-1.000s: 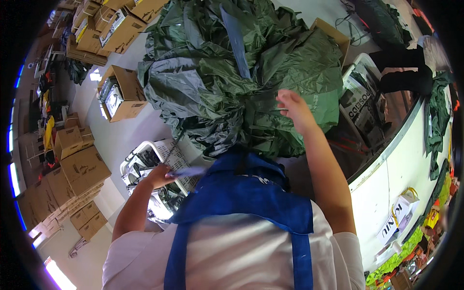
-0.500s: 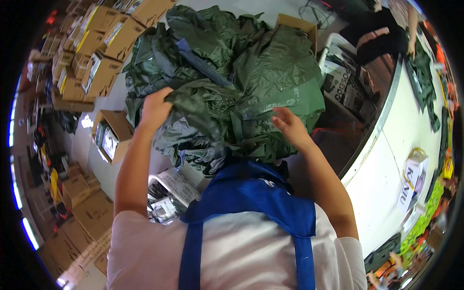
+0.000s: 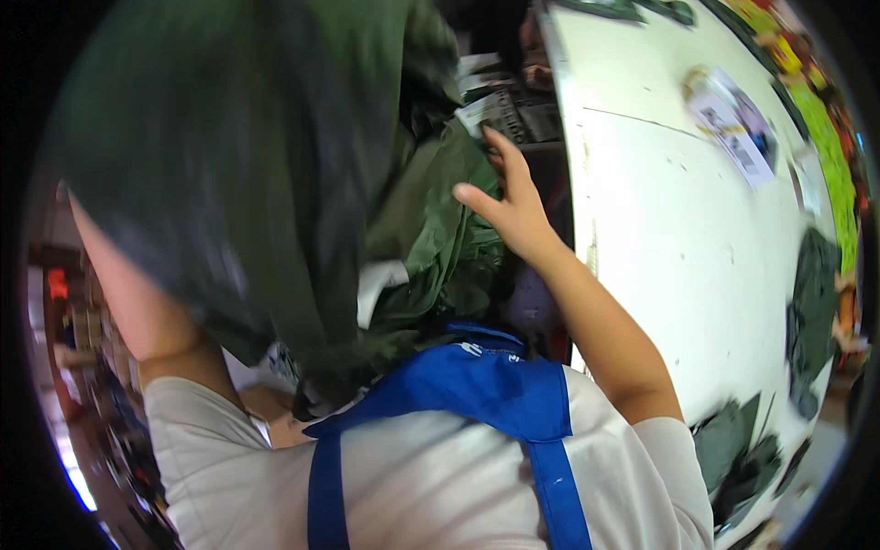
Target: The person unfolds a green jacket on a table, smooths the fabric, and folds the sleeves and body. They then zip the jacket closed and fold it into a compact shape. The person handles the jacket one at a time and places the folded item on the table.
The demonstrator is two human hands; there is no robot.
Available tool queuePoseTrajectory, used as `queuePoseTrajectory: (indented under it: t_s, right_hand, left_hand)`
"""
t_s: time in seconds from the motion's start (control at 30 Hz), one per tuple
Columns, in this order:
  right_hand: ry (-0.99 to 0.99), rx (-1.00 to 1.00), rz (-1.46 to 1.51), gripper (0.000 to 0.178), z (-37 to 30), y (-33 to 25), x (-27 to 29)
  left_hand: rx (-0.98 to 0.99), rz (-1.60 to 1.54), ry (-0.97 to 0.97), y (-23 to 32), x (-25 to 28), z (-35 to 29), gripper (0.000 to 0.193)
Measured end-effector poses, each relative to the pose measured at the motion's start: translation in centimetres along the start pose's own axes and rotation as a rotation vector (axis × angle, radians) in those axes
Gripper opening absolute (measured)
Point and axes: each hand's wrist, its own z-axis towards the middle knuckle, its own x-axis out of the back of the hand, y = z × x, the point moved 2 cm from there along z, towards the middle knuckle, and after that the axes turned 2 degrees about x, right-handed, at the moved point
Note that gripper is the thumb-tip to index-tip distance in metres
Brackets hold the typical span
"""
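A large piece of dark green, smooth fabric [image 3: 247, 165] hangs raised in front of me, blurred by motion and filling the upper left. My left forearm [image 3: 128, 284] reaches up behind it, so the hand itself is hidden; the cloth is held up on that side. Beside the pile of green fabric [image 3: 449, 206], my right hand [image 3: 513, 202] is open, thumb and fingers apart, with nothing in it. A white patch [image 3: 378, 289] shows among the green folds below.
To the right runs a long white table [image 3: 660, 257] with a raised edge. On it lie a white printed box [image 3: 733, 128] and dark green fabric pieces [image 3: 811, 312]. Behind my right hand is a bin with printed sheets [image 3: 500, 115]. Other people's hands show at the far right.
My left arm has lifted a green fabric piece from the pile, up and toward me. The view has turned right, bringing in more of the table. My right hand stays open.
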Motion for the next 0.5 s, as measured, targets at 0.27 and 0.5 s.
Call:
queuePoseTrajectory:
  t_s: [0.27,0.5]
  right_hand:
    - [0.048,-0.344,1.549,0.087,-12.0,-3.5,10.2]
    - [0.872,0.369,0.890,0.008,-21.3,-17.7,37.2]
  left_hand:
    - [-0.142,-0.407,-0.108,13.9,-15.5,8.8,0.036]
    - [-0.134,-0.945,-0.222,24.9,-27.1,7.4,0.037]
